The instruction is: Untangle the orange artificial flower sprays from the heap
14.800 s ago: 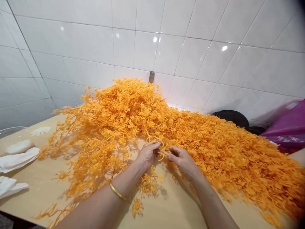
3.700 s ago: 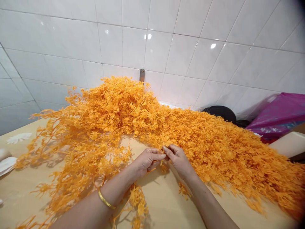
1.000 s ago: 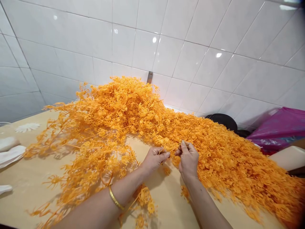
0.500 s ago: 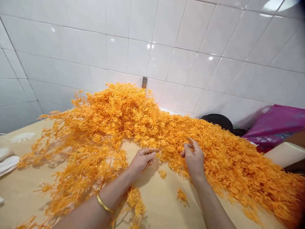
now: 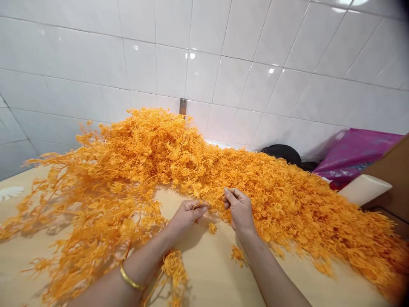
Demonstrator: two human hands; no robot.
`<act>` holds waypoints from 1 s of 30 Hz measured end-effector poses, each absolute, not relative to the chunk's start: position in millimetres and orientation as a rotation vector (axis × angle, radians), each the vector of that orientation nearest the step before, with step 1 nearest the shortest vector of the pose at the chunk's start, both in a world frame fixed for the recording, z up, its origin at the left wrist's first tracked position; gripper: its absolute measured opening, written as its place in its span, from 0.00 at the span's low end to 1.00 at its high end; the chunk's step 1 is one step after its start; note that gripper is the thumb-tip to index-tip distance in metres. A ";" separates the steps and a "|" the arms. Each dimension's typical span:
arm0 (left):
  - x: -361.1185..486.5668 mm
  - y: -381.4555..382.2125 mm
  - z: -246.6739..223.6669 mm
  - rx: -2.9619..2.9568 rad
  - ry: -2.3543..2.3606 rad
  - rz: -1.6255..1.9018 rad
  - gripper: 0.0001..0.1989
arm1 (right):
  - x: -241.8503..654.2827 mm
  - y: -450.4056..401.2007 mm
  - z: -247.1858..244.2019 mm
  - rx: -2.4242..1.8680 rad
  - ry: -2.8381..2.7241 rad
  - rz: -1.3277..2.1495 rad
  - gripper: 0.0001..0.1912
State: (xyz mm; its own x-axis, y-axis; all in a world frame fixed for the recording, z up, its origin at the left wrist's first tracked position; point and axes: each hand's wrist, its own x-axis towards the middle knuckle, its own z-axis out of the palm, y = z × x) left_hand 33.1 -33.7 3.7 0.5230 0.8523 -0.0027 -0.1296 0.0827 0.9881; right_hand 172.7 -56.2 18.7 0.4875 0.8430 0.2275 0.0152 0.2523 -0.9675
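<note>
The left hand [image 5: 188, 216] pinches a thin orange stem [image 5: 198, 205] between thumb and fingers. Just beside it, the right hand [image 5: 240, 208] has thumb and forefinger closed together; I cannot tell whether they grip a strand. Below the fingertips, a loose orange floret [image 5: 212, 228] lies on the tabletop [image 5: 214, 277]. Beyond and to both sides spreads a heap of orange artificial flower sprigs [image 5: 287, 200]; farther right sits a purple plastic bag [image 5: 354, 152].

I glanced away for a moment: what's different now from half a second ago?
The right hand has moved left, closer to the left hand, its fingers drawn together; whether it has taken hold of anything is unclear. The left hand still pinches an orange strand. The small loose orange piece stayed put.
</note>
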 end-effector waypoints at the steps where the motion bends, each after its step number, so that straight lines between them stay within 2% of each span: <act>1: 32.9 -34.1 3.9 1.282 0.720 0.844 0.11 | 177.9 -55.8 20.8 -1.198 -0.875 0.642 0.15; 7: 30.0 -32.9 2.7 1.284 0.742 0.817 0.11 | 228.4 -57.3 38.4 -1.088 -0.433 0.325 0.12; 10: 29.6 -31.8 3.2 1.295 0.744 0.785 0.12 | 225.7 -58.3 35.8 -1.201 -0.552 0.562 0.12; 14: 29.8 -31.3 2.7 1.320 0.752 0.747 0.14 | 205.8 -59.0 31.7 -1.276 -0.707 0.753 0.19; 21: 31.2 -31.8 -2.0 1.389 0.676 0.708 0.11 | 190.2 -60.7 25.6 -1.249 -0.998 1.000 0.17; 25: 31.6 -32.2 0.6 1.385 0.671 0.721 0.12 | 186.5 -55.2 23.1 -1.208 -0.944 0.794 0.16; 30: 30.1 -30.2 -2.1 1.414 0.688 0.722 0.10 | 226.6 -53.3 36.1 -1.148 -0.498 0.369 0.14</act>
State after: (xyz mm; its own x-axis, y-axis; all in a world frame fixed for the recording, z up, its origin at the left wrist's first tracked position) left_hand 30.1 -30.2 -2.1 0.6150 0.7885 0.0021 -0.0352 0.0248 0.9991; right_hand 226.6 -53.3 36.1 0.8336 0.5205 0.1852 -0.0252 0.3708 -0.9284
